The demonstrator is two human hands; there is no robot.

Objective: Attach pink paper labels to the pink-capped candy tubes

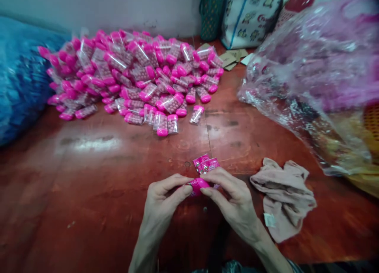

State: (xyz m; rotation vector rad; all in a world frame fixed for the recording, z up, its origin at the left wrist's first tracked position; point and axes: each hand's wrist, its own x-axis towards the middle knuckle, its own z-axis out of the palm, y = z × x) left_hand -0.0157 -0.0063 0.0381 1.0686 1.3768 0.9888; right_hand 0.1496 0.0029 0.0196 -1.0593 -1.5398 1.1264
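Between my two hands, low over the table, is a small pink container with a printed pink label (pixel 195 187) around it. My left hand (pixel 166 198) pinches its left end between thumb and forefinger. At the other end, the thumb and fingers of my right hand (pixel 231 194) close on the container's smooth pink part. Just beyond my fingertips, a few pink printed labels (pixel 209 163) lie overlapping on the table. My fingers hide part of the container.
A large heap of pink-capped clear containers with small beads (pixel 142 75) covers the back of the red-brown table (pixel 89 178). A blue plastic bag (pixel 23 79) bulges at left. Clear and pink plastic bags (pixel 310 68) sit at right, a crumpled beige cloth (pixel 284 198) nearer me.
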